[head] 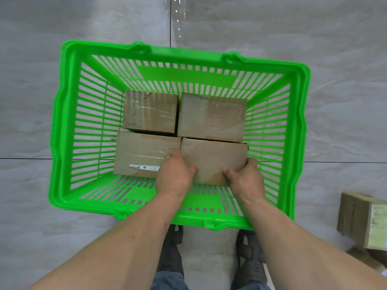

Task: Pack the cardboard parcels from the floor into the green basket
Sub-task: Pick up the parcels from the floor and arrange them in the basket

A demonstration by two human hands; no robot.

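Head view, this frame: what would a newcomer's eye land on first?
The bright green basket fills the middle of the grey tiled floor, with four cardboard parcels packed inside. Both hands grip the near-right parcel, left hand and right hand on its near corners. Another parcel waits on the floor at the right edge.

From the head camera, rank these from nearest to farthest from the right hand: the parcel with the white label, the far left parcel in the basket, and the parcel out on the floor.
Measured from the right hand:
1. Parcel with the white label, near left in the green basket.
2. Far left parcel, back row of the basket.
3. Floor parcel, outside the basket at the right edge.
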